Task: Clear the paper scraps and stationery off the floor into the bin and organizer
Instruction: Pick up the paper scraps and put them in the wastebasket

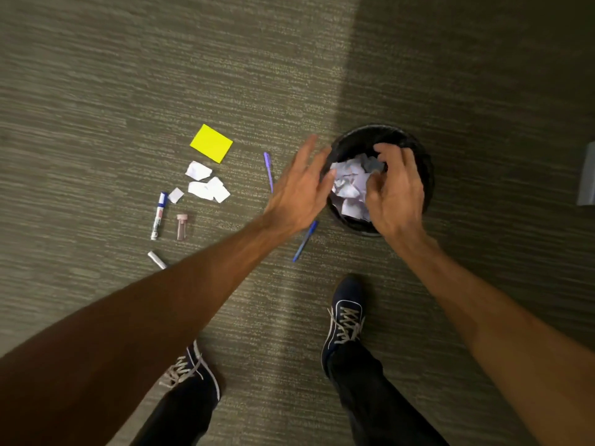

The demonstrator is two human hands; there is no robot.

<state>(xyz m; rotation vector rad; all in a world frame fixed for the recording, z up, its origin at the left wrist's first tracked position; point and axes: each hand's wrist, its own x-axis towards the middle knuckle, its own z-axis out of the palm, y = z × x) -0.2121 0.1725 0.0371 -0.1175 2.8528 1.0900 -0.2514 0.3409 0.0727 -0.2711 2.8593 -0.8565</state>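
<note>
Lots of bare floor (96, 75) all around. Black bin (425, 175) near the feet, full of paper scraps (349, 185). Left hand (299, 191) spread wide at the rim, holding nothing. Right hand (394, 191) curled over the scraps, touching them. More scraps (206, 185) left on the floor.

We see a dim, soft-lit floor (96, 91), with a broad darker shadow falling over its right side from a sharp vertical edge. The left hand (299, 191) is smeared by motion blur, and wide-angle distortion stretches our forearms toward the lower corners.
</note>
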